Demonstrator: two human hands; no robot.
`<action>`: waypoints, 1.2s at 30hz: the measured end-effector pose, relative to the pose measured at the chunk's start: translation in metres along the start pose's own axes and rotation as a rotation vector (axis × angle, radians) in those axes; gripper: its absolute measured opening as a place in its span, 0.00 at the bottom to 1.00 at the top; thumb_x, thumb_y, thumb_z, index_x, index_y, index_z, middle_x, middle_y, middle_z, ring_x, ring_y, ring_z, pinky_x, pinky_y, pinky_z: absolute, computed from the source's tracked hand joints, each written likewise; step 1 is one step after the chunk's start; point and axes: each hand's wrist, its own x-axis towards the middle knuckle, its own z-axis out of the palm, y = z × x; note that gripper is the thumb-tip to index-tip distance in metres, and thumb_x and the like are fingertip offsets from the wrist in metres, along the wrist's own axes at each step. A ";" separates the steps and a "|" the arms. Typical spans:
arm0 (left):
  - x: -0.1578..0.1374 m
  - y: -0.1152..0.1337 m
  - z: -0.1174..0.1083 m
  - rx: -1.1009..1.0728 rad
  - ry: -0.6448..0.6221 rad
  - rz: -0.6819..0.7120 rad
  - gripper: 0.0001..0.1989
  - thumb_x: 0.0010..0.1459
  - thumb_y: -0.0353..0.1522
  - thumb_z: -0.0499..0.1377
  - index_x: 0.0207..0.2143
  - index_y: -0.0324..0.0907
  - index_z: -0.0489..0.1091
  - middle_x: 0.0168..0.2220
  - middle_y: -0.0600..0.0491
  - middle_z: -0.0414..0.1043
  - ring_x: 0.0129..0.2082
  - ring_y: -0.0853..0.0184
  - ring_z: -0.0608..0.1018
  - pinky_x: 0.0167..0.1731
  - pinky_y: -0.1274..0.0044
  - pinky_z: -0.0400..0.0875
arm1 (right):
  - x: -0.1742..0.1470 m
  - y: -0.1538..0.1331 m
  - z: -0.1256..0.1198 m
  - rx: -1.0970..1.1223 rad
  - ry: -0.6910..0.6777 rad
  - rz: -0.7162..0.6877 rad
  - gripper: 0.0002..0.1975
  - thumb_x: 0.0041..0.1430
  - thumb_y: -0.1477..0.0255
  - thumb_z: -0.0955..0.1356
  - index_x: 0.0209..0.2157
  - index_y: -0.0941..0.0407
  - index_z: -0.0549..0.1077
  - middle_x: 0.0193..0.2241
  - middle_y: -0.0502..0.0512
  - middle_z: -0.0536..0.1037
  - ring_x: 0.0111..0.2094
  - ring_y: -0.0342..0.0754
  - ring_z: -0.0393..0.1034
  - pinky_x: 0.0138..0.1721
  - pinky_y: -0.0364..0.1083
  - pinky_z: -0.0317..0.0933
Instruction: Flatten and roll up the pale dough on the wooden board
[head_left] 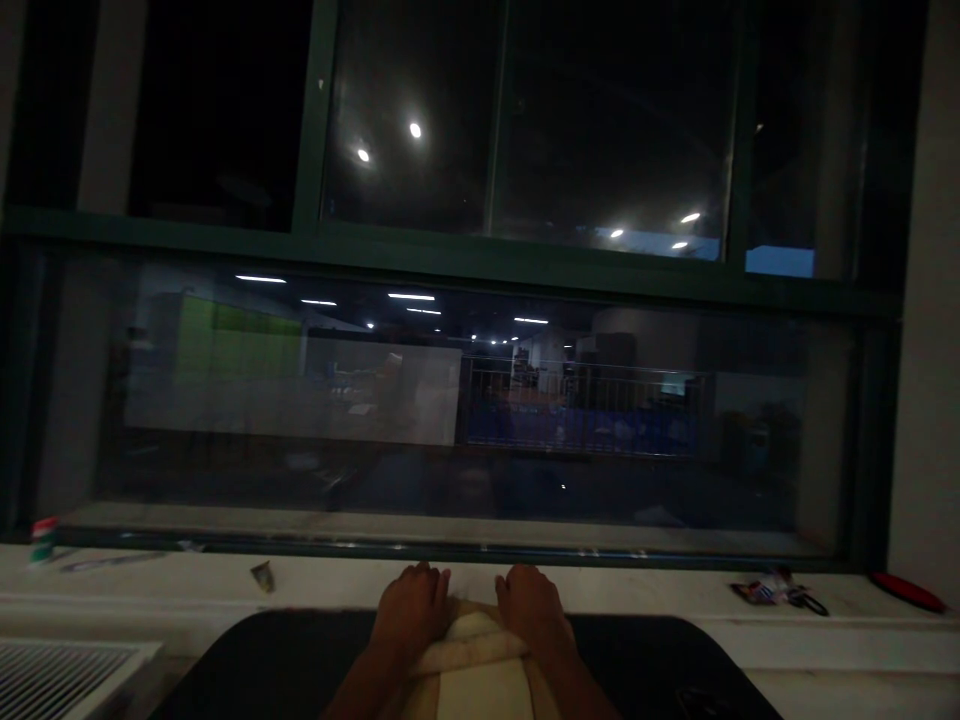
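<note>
Both hands, left hand [411,608] and right hand [531,606], press flat, fingers loose, on a cream folded cloth [472,660] at the dark table's [247,665] far edge. Keep pressure even so the fold stays aligned; dim light.

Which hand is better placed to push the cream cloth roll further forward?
Neither clearly: left hand and right hand both rest on the cream cloth roll, side by side, level with each other on the dark surface.
</note>
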 end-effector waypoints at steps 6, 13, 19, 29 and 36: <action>-0.005 -0.002 0.005 0.041 -0.051 0.023 0.21 0.65 0.35 0.42 0.41 0.42 0.75 0.44 0.45 0.76 0.47 0.57 0.75 0.45 0.66 0.68 | 0.001 0.007 0.009 0.003 -0.039 -0.018 0.18 0.67 0.68 0.58 0.39 0.59 0.78 0.39 0.64 0.80 0.42 0.55 0.75 0.41 0.49 0.65; -0.041 0.007 0.000 0.065 -0.152 0.082 0.25 0.63 0.31 0.41 0.58 0.41 0.66 0.62 0.44 0.64 0.62 0.53 0.64 0.57 0.56 0.61 | -0.031 0.014 0.004 -0.034 0.024 -0.083 0.19 0.68 0.72 0.55 0.41 0.57 0.76 0.42 0.61 0.78 0.45 0.54 0.73 0.45 0.49 0.64; -0.079 0.027 -0.017 0.051 -0.190 0.053 0.28 0.66 0.34 0.36 0.62 0.41 0.62 0.65 0.44 0.60 0.65 0.53 0.60 0.61 0.53 0.55 | -0.071 0.015 -0.006 -0.054 0.062 -0.137 0.23 0.68 0.75 0.53 0.50 0.59 0.76 0.50 0.61 0.77 0.54 0.54 0.69 0.58 0.51 0.56; -0.130 0.032 -0.008 -0.044 -0.184 0.132 0.29 0.67 0.44 0.40 0.66 0.45 0.53 0.68 0.52 0.47 0.67 0.53 0.54 0.66 0.53 0.47 | -0.127 0.040 0.000 0.026 0.046 -0.187 0.28 0.69 0.63 0.51 0.64 0.59 0.62 0.65 0.54 0.58 0.66 0.54 0.48 0.65 0.54 0.49; -0.124 0.021 0.019 -0.047 -0.170 0.110 0.27 0.65 0.46 0.44 0.65 0.54 0.54 0.67 0.59 0.49 0.66 0.55 0.57 0.66 0.56 0.49 | -0.128 0.050 0.003 0.079 -0.009 -0.234 0.30 0.70 0.59 0.50 0.64 0.59 0.61 0.64 0.55 0.58 0.65 0.56 0.50 0.64 0.56 0.51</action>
